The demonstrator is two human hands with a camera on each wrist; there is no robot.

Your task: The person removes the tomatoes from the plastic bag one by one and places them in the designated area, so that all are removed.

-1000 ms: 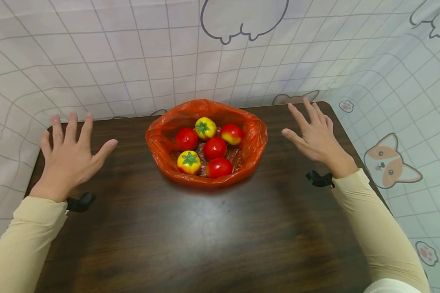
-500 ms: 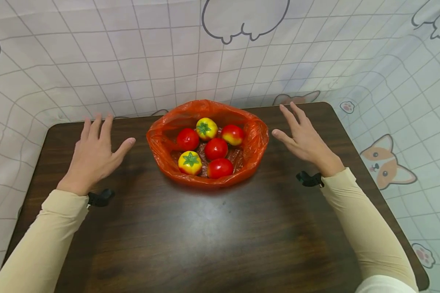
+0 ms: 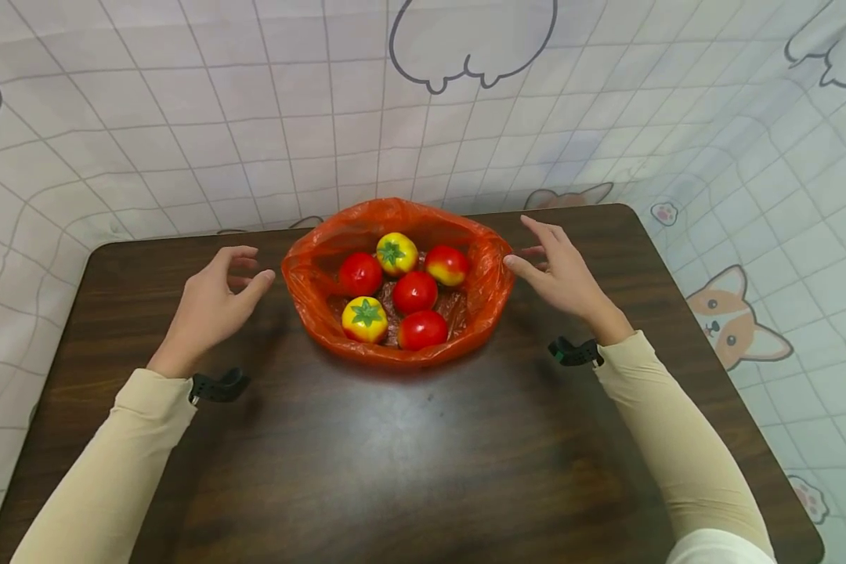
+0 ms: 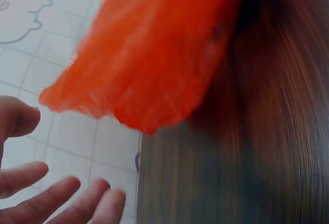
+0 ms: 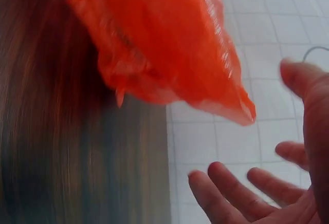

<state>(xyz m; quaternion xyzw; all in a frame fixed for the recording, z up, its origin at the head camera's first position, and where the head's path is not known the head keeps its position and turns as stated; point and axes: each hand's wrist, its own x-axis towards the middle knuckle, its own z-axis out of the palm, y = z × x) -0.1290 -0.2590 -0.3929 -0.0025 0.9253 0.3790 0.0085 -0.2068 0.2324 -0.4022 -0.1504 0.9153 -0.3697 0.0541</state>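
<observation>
A thin red plastic bag (image 3: pixel 485 325) stands wide open at the back of the dark wooden table. Several shiny red and yellow toy tomatoes lie inside, among them a yellow one (image 3: pixel 396 254) with a green leaf top and a red one (image 3: pixel 414 293). My left hand (image 3: pixel 207 309) hovers just left of the bag, fingers loosely bent and thumb toward its rim. On the other side, my right hand (image 3: pixel 564 278) has its thumb tip overlapping the bag's right rim in the head view. Both wrist views show a gap between fingers and bag; each hand is empty.
The dark table (image 3: pixel 395 470) has rounded corners and a back edge close to a white gridded cloth (image 3: pixel 218 102) with cartoon dogs. A black band (image 3: pixel 220 385) sits on the left wrist and another black band (image 3: pixel 573 352) on the right.
Both hands have moved inward toward the bag, the left one going right and the right one going left. Their spread fingers have bent a little. The bag and tomatoes stay put.
</observation>
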